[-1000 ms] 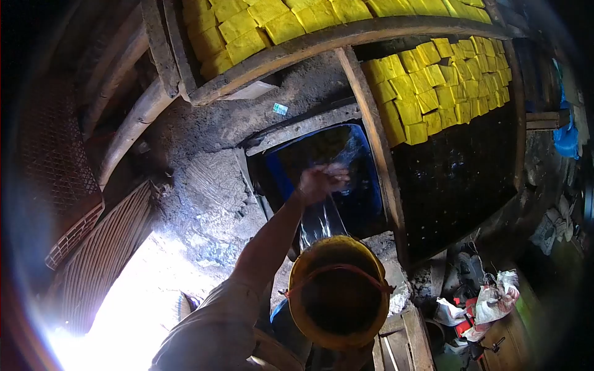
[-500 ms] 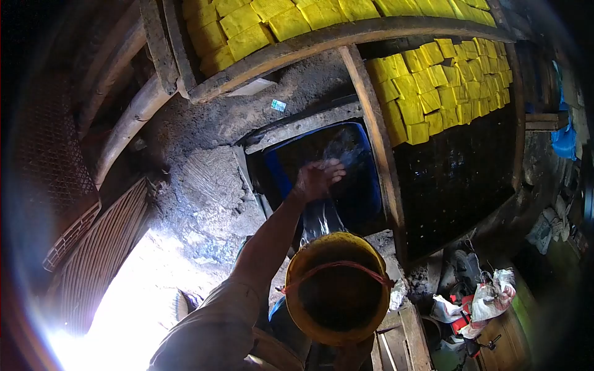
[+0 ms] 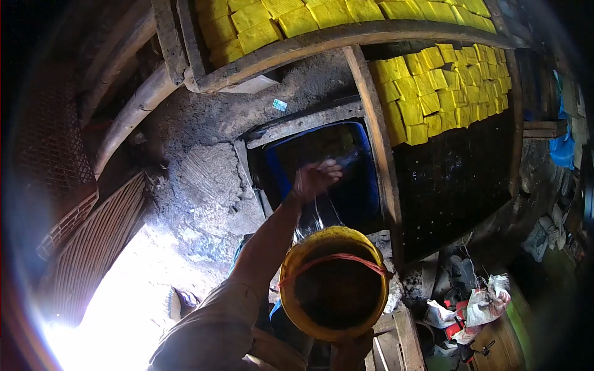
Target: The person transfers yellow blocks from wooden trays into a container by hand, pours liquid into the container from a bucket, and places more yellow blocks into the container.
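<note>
A yellow bucket [image 3: 288, 303] with a red cord handle [image 3: 331, 261] is tipped, and water [image 3: 318, 219] streams from its far rim into a dark, blue-rimmed tub [image 3: 376, 176]. Below the bucket's near side, my right hand [image 3: 354, 347] grips it, mostly in shadow. My left hand [image 3: 317, 180] is stretched over the tub beyond the stream, its fingers loosely curved and holding nothing. A faint splash shows beside the fingertips.
Rows of yellow blocks [image 3: 421, 86] lie on a dark board right of a wooden beam [image 3: 374, 123]; more yellow blocks [image 3: 309, 18] sit above. Slatted racks [image 3: 93, 247] lean at left. Sacks [image 3: 486, 303] lie at lower right.
The bucket shifts slightly up and left in view, and the stream of water has thinned. My left hand's fingers have drawn closer together, and the splash beside them is smaller.
</note>
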Tool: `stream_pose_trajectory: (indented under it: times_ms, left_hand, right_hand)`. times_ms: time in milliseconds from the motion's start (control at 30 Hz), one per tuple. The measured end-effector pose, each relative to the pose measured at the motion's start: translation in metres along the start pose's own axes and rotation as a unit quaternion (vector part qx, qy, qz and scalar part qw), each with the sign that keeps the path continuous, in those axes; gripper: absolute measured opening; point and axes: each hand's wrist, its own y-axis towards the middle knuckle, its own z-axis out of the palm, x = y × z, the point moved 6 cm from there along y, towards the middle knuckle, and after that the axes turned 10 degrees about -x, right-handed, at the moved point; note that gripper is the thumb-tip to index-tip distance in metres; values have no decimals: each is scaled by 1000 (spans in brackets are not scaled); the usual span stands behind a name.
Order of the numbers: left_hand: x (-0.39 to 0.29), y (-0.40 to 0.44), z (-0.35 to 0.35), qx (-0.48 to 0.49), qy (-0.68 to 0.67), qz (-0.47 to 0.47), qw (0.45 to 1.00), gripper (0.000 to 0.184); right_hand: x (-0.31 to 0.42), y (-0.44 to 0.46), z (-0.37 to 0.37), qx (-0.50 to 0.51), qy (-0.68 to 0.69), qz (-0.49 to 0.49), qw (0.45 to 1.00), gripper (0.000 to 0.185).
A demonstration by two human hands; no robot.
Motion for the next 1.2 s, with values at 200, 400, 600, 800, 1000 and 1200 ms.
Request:
stream_pose_trajectory:
  times_ms: [200, 400, 600, 800, 1000, 1200]
  left_hand:
    - [5, -11, 10, -9, -13, -13, 1000, 47]
    - [34, -30, 28, -15, 76, 20, 997, 46]
    - [81, -58, 15, -7, 344, 148, 927, 57]
    - [104, -95, 54, -302, 883, 238, 268, 29]
    - [101, -92, 63, -379, 834, 282, 285, 25]
    - [102, -87, 56, -375, 852, 283, 231, 24]
  right_hand:
    - [-10, 9, -16, 16, 24, -20, 999, 63]
    - [-23, 45, -40, 50, 83, -34, 995, 66]
    - [-76, 76, -47, 118, 243, -45, 962, 68]
    - [-171, 119, -89, 72, 117, -189, 972, 52]
    - [-177, 165, -105, 12, 281, -33, 959, 50]
    - [-271, 306, -66, -24, 296, -9, 955, 58]
